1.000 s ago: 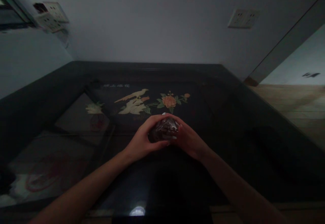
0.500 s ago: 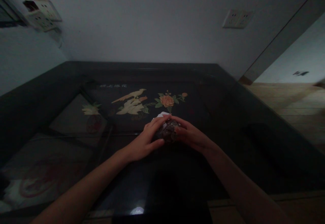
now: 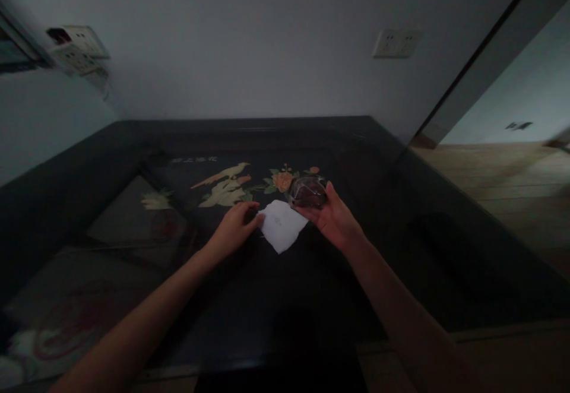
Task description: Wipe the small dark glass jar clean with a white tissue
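Note:
A small dark rounded thing in clear, shiny wrapping (image 3: 308,192) rests in my right hand (image 3: 336,218), which grips it from the right and below, raised over the tabletop. What is inside the wrapping is too dark to make out. Just left of it, a white piece of paper (image 3: 281,227) with a faint mark near its middle spreads out, roughly diamond-shaped. My left hand (image 3: 235,225) has the left corner of this paper between thumb and fingers. Both hands are over the dark glossy table (image 3: 249,316).
The tabletop carries a bird picture (image 3: 225,185) and an orange flower (image 3: 282,180). Behind the table rises a pale wall with a socket plate (image 3: 397,43). More sockets (image 3: 82,48) are at the far left. Wooden floor (image 3: 499,173) shows on the right.
My hands, together around the wrapped thing before, have parted. My right hand has lifted it up and to the right. The white paper, mostly covered earlier, now lies exposed at my left fingers.

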### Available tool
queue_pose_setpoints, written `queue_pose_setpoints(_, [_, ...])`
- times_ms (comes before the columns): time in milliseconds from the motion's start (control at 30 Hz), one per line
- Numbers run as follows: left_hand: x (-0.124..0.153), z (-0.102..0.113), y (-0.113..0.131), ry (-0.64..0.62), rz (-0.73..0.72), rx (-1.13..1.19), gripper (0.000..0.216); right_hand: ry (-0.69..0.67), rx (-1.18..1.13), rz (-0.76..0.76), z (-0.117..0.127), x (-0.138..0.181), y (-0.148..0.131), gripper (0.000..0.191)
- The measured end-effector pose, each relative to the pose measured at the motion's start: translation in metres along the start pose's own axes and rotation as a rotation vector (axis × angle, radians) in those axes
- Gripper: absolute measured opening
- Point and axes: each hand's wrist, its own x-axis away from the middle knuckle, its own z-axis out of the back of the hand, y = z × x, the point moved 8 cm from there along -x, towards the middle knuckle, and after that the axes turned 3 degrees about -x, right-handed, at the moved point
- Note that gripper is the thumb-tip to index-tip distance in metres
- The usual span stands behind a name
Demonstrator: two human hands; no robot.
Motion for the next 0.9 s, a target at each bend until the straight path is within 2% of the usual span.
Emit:
queue_pose_setpoints(233, [-0.023, -0.020, 0.005, -0.103, -0.008, -0.145, 0.033, 0.020, -0.012, 0.084, -0.004, 0.004, -0.003, 0.050])
queue_pose_setpoints(433, [-0.024, -0.037, 0.006, -0.227, 0.035, -0.084, 0.028, 0.030, -0.041, 0.064, -0.007, 0.006, 0.003, 0.049])
queue_pose_setpoints(533, [-0.017, -0.036, 0.002, -0.259, 0.055, -0.011, 0.027, 0.040, -0.032, 0.063, -0.007, 0.006, 0.003, 0.049])
queue_pose_setpoints(633, [-0.013, -0.026, -0.004, -0.213, 0.064, 0.018, 0.031, 0.042, -0.039, 0.069, -0.008, 0.007, 0.002, 0.048])
queue_pose_setpoints(767, [-0.009, -0.016, -0.009, -0.162, 0.055, 0.037, 0.061, 0.032, -0.048, 0.078, -0.009, 0.008, 0.001, 0.045])
queue_pose_setpoints(833, [-0.008, -0.014, -0.004, -0.169, 0.008, -0.034, 0.067, 0.034, -0.052, 0.071, -0.008, 0.008, 0.002, 0.045])
queue_pose_setpoints(900, [-0.006, -0.012, 0.007, -0.190, -0.111, -0.198, 0.060, 0.046, -0.045, 0.068, -0.006, 0.007, 0.003, 0.046])
